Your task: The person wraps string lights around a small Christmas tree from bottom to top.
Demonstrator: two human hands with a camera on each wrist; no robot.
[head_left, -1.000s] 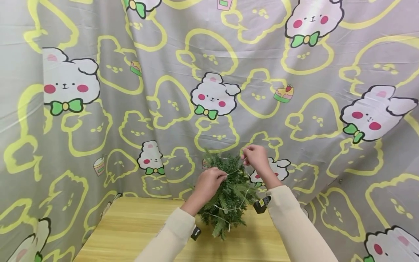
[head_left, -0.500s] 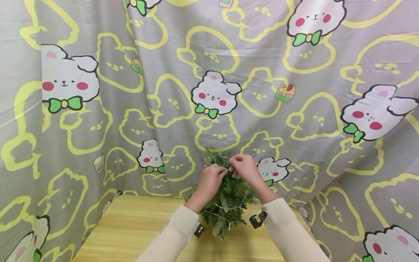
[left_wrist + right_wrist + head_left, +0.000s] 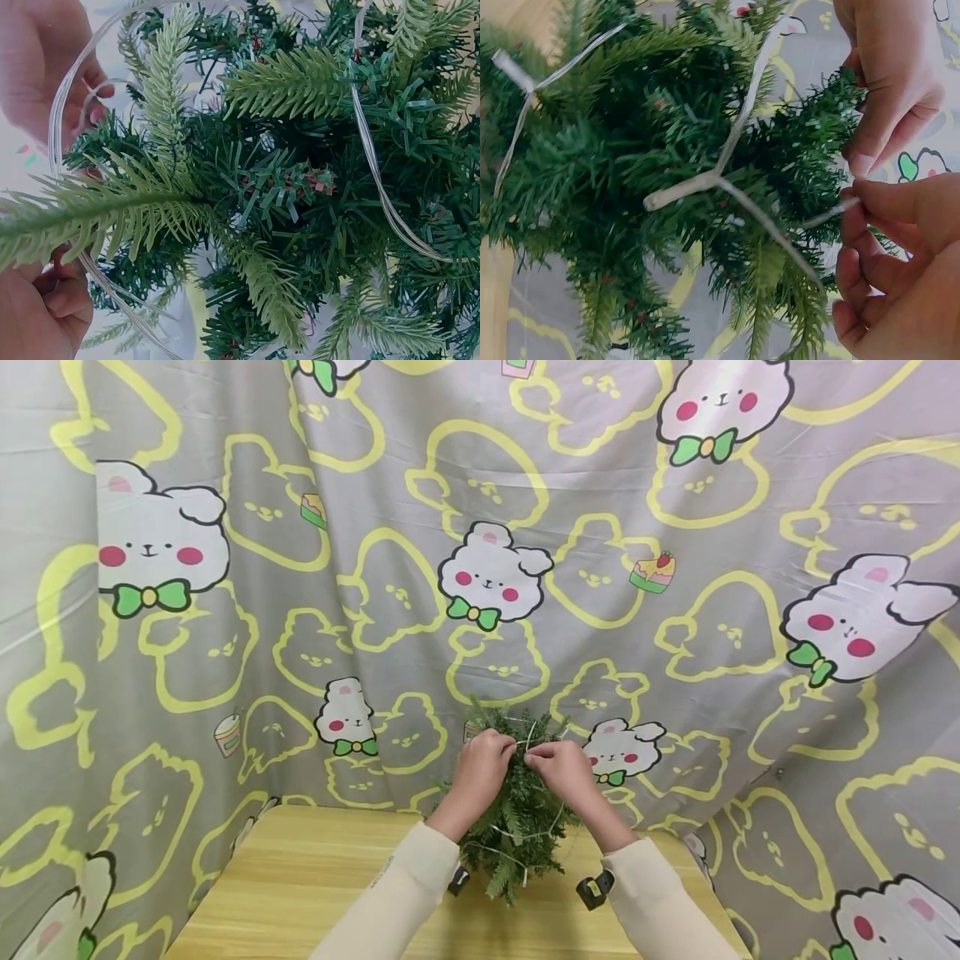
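Note:
A small artificial Christmas tree (image 3: pixel 517 810) stands on the table, with clear-wired string lights (image 3: pixel 525 833) looped around its branches. Close to the treetop, my left hand (image 3: pixel 483 764) pinches the light wire between thumb and finger. My right hand (image 3: pixel 562 768) faces it a short gap away, its thumb and forefinger pinching the wire too, as the right wrist view shows at the fingertips (image 3: pixel 859 196). A white bulb (image 3: pixel 679 191) lies over the needles there. In the left wrist view, strands of wire (image 3: pixel 56 127) curve past both hands, and a green sprig partly hides the left fingers.
The light wood-grain table (image 3: pixel 322 877) extends around the tree. Grey cloth (image 3: pixel 420 677) with rabbit prints and yellow outlines hangs behind it and on both sides. Black camera mounts (image 3: pixel 595 889) sit at the wrists.
My right hand has come in from the right of the treetop towards my left hand, then drawn slightly down and apart. My left hand has risen a little, still pinching the wire.

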